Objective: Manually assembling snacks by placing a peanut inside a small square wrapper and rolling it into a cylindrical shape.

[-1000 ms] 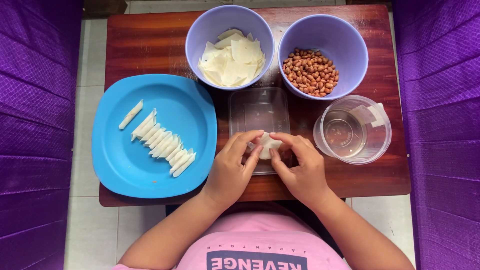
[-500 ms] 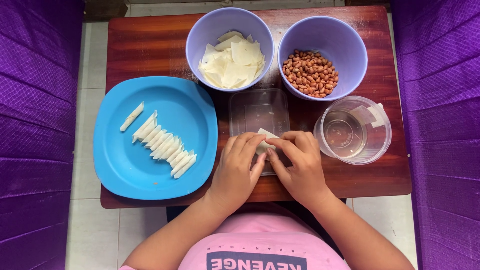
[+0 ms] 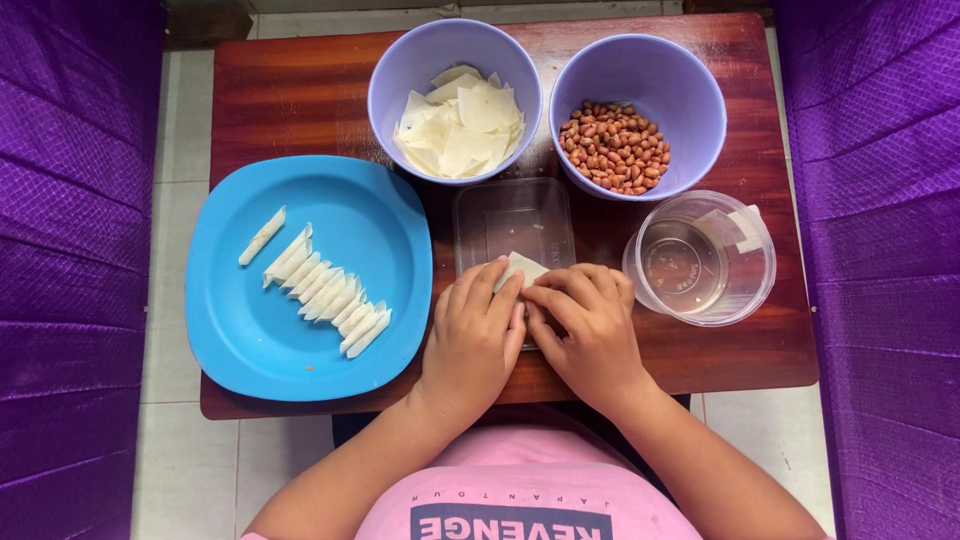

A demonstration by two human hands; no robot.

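Looking down from the head camera, I see my left hand and right hand side by side at the near edge of a dark wooden table. Both are curled, fingertips meeting, pinching a small pale dough wrapper between them. Only its far corner shows, poking out just beyond my fingertips; the rest is hidden under my fingers. The wrapper sits over a clear flat plastic lid, which lies directly beyond both hands.

To the left of my left hand, just beside it, is a blue plate holding a slanting row of finished rolls, with one roll set apart farther left. Beyond my hands are two lilac bowls: the one beyond my left hand holds a heap of flat wrappers, the one beyond my right hand holds peanuts. Just right of my right hand stands a clear round tub with a little liquid.

I judge this to be the rolling step, the wrapper being folded tight. The next move calls for even fingertip pressure so the roll stays closed.
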